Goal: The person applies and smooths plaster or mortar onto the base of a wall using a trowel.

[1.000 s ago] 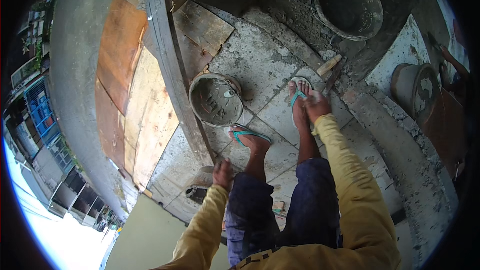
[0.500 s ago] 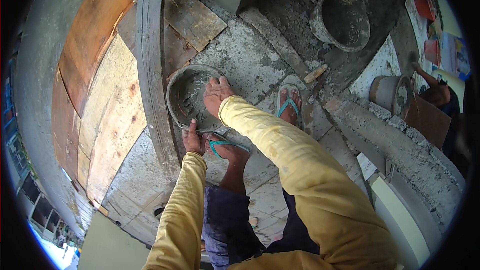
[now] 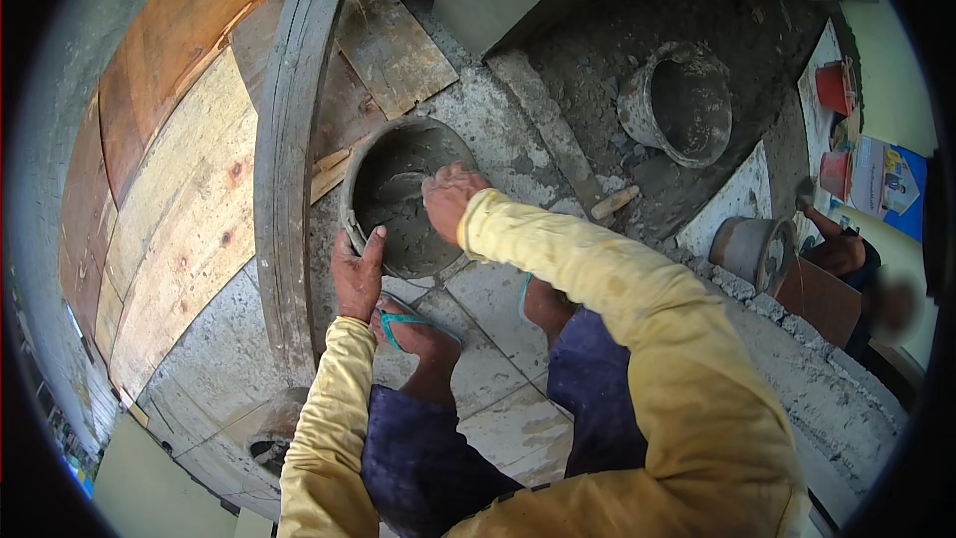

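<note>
A round grey basin [image 3: 351, 189] with wet grey mortar [image 3: 403, 224] inside stands on the paved floor before my feet. My left hand [image 3: 357, 274] grips its near-left rim, thumb on the inner side and fingers outside. Over the basin's right side is my right hand [image 3: 453, 199], its fingers curled down toward the mortar. Whatever those fingers hold, if anything, is hidden under the hand. Smeared ridges mark the mortar beside the right fingers.
A timber post [image 3: 291, 149] and plywood sheets [image 3: 189, 209] lie left of the basin. A mortar-crusted bucket [image 3: 647, 105] stands far right, near a wooden handle [image 3: 614, 202]. Further right, a person [image 3: 841, 254] works beside another bucket [image 3: 742, 251] and a rough concrete ledge [image 3: 797, 369].
My left hand has shifted from the near rim to the near-left rim. My right hand stays at the right side with fingers more curled. The mortar surface looks different, and the view has turned.
</note>
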Demonstrator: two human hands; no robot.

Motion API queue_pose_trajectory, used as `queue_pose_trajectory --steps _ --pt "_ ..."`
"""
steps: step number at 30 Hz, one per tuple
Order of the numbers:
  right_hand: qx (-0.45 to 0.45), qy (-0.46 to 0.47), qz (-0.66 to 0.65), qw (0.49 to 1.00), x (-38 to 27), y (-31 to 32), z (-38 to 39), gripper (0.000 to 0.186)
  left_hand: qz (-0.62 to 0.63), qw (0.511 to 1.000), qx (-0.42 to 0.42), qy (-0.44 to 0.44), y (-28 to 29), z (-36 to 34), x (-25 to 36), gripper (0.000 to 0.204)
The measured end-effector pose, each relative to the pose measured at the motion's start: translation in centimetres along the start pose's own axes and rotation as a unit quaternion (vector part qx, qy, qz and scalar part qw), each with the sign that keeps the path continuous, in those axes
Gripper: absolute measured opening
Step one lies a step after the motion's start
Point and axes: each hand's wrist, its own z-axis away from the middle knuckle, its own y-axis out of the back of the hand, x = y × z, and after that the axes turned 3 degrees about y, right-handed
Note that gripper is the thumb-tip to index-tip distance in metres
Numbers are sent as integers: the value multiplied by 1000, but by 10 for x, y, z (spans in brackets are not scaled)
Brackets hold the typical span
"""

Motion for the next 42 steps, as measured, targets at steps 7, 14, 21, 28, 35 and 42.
queue_pose_trajectory --steps 7,14,21,28,35,42 --pt "19 82 -67 994 71 17 35 20 -59 996 -26 -54 -12 -39 27 32" --pt "158 139 -25 977 95 -6 22 20 -85 995 -54 -29 0 -74 31 40" --pt "180 180 -3 967 99 -19 -14 18 -205 975 -63 -51 -2 -83 39 43" --pt "208 208 -11 956 91 -33 -29 19 -207 973 -66 -73 -15 -69 44 46" --pt "283 295 -62 910 104 -46 -43 19 -195 974 -73 -94 -24 -64 39 45" --pt "269 327 -76 903 123 -46 -29 21 -142 980 -70 -120 -29 -65 36 49"
